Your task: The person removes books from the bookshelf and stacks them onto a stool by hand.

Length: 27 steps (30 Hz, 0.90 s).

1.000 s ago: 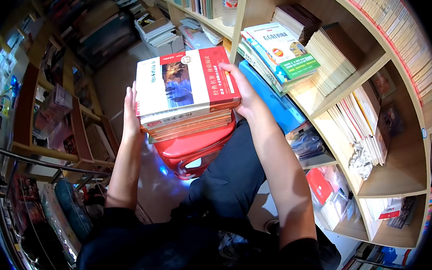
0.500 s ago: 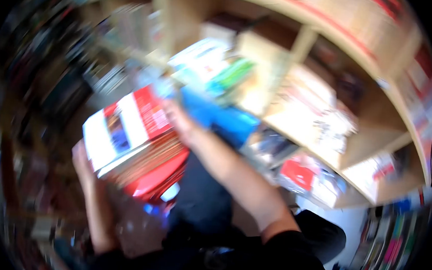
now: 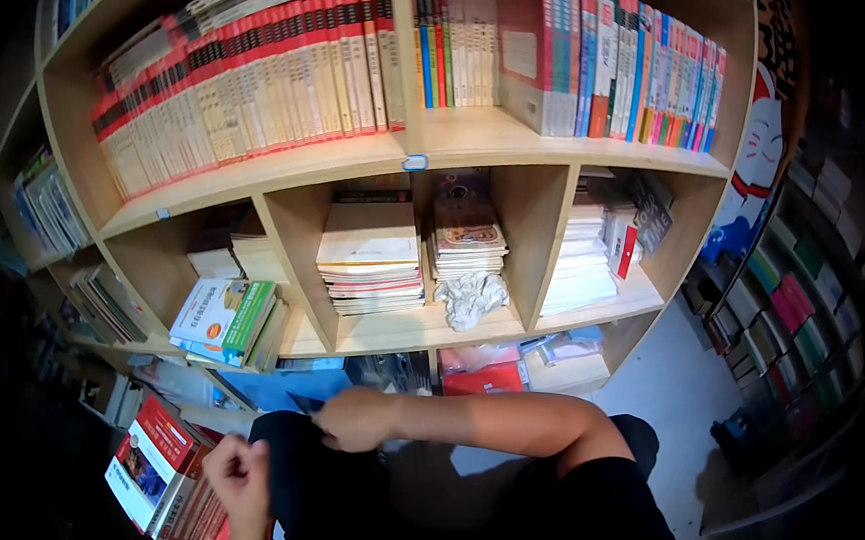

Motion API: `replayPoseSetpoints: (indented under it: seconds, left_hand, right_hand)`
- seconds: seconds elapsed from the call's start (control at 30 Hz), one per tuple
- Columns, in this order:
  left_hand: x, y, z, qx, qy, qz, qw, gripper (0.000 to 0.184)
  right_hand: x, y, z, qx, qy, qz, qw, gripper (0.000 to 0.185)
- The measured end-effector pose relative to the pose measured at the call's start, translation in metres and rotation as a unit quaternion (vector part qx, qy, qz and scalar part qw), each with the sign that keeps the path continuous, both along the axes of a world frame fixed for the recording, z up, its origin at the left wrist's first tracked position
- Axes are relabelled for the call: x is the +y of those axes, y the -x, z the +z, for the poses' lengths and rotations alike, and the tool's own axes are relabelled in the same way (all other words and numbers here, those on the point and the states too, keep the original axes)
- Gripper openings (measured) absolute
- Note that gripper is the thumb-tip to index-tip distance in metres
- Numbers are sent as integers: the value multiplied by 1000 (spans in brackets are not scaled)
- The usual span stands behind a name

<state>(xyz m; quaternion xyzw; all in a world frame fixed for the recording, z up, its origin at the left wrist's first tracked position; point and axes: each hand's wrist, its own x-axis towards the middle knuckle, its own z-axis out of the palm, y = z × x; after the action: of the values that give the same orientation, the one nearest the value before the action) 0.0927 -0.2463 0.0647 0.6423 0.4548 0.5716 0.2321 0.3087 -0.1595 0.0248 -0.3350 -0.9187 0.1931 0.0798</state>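
The book stack (image 3: 150, 459), held between both hands a moment ago, is now out of their grip, at the lower left of the frame. The left hand (image 3: 238, 469) is just beside it, fingers curled, with nothing seen in it; how tightly it is closed I cannot tell. The right hand (image 3: 357, 419) is near the knee, below the shelf unit (image 3: 402, 343), fingers bent; whether it holds anything is unclear.

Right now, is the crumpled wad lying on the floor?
No, the wad sits on the shelf, in front of a book stack.
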Motion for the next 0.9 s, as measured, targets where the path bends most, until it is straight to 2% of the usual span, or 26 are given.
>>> replayPoseSetpoints:
  seconds: [0.03, 0.07, 0.1, 0.17, 0.2, 0.27, 0.3, 0.37, 0.4, 0.43, 0.47, 0.53, 0.67, 0.73, 0.83, 0.9]
  left_hand:
    - [9, -31, 22, 27, -49, -67, 996, 43]
    - [23, -57, 37, 69, -130, -113, 983, 39]
    - [22, -89, 70, 106, -162, -147, 970, 34]
    - [34, -143, 123, 184, -264, -233, 918, 27]
    - [43, -174, 143, 204, -300, -262, 894, 26]
    - [53, -248, 193, 238, -373, -309, 842, 19]
    - [63, -279, 213, 255, -389, -287, 838, 16]
    - [90, -339, 265, 285, -569, -188, 748, 18]
    - [102, -366, 288, 281, -649, -121, 697, 20]
    - [116, -387, 309, 300, -651, -72, 694, 34]
    - [121, -404, 324, 299, -652, -67, 693, 34]
    - [129, -431, 343, 372, -595, 11, 712, 48]
    - [165, -465, 356, 379, -565, 64, 730, 45]
    - [168, -473, 355, 420, -471, 84, 771, 46]
    - [170, -479, 343, 377, -489, 122, 777, 47]
    - [173, -477, 338, 344, -504, 96, 786, 49]
  right_hand:
    - [-7, -12, -13, -22, -4, 35, 999, 33]
    - [-18, -20, -2, -101, 45, 78, 991, 35]
    - [-34, -28, 15, -182, 93, 120, 972, 37]
    - [-62, -40, 20, -198, 142, 84, 966, 40]
    - [-72, -52, 41, -183, 143, 97, 968, 42]
    - [-70, -66, 55, -97, 74, 90, 988, 46]
    - [-66, -69, 61, -39, 21, 94, 995, 48]
    - [-63, -92, 103, 30, 34, 54, 998, 48]
    - [-61, -105, 110, 53, -8, 41, 998, 46]
    - [-58, -116, 112, 47, -48, 30, 997, 48]
    - [-57, -129, 118, 37, -60, 17, 997, 48]
    - [-58, -149, 130, 20, -65, 8, 998, 48]
    - [-55, -178, 144, 55, -15, 4, 998, 49]
    - [-55, -193, 148, 84, -5, 6, 996, 50]
    - [-51, -211, 155, 73, 11, -34, 997, 50]
    - [-47, -224, 153, 100, 8, -65, 993, 52]
